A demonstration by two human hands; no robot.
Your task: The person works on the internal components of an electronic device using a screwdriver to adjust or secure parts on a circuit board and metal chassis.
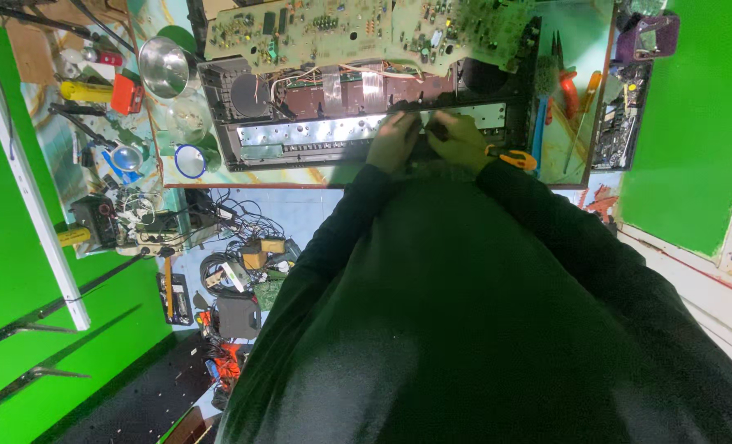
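Note:
An opened electronic device (300, 131) with a black casing, a round speaker (251, 94) and a shiny metal plate lies on the workbench. A large green circuit board (358, 29) is tipped up behind it, joined by thin wires. My left hand (393, 140) and my right hand (460, 140) sit close together at the near edge of the casing, fingers curled on a narrow black strip (424, 130) that runs along it. My dark sleeves and chest fill the lower part of the view.
A yellow-handled tool (516, 158) lies by my right wrist. Red-handled pliers (567, 86) and a second circuit board (621, 115) are at the right. A metal bowl (163, 67), a blue-rimmed lens (190, 161) and tangled cables (234, 247) are at the left. Green walls stand on both sides.

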